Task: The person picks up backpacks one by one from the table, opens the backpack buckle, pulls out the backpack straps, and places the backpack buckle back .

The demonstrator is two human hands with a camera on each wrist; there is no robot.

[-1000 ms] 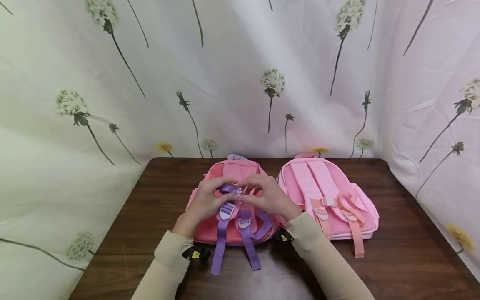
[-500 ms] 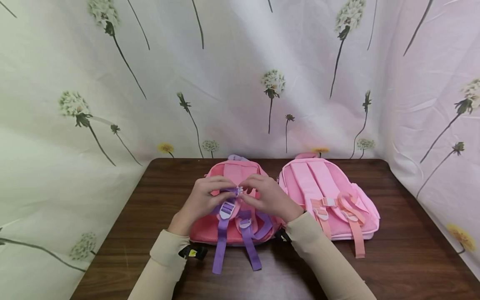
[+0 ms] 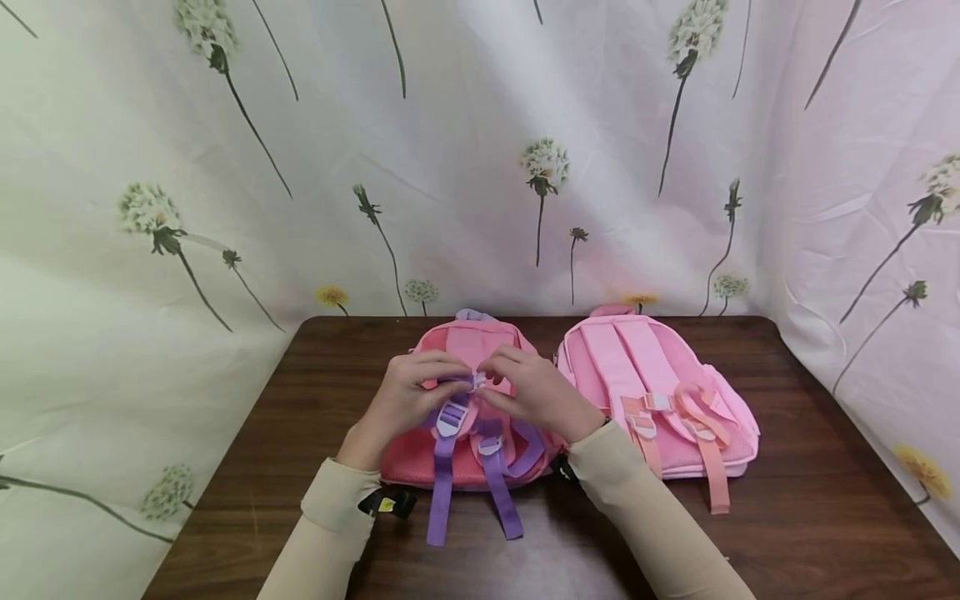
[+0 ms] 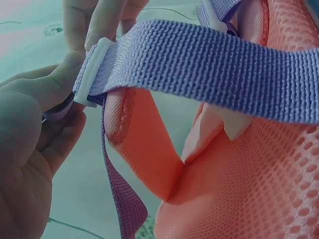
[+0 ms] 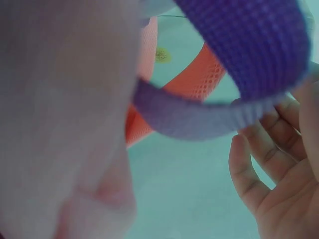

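A coral-pink backpack lies on the table with its shoulder straps up. Above it, my left hand pinches a small white buckle on purple webbing from the left. From the right, my right hand pinches the same buckle, its fingertips close to those of the left. The fingers partly hide the buckle. Purple strap tails hang toward me from white strap adjusters. In the left wrist view, purple webbing crosses in front of the pink mesh. A purple strap loops close to the right wrist camera.
A lighter pink backpack with peach straps lies close on the right, its white buckle fastened. Both bags rest on a dark wooden table. A dandelion-print cloth hangs behind and at the sides.
My left hand has shifted slightly left and its fingers have flattened over the purple webbing, which looped up higher before. My right hand stays nearly still at the buckle.
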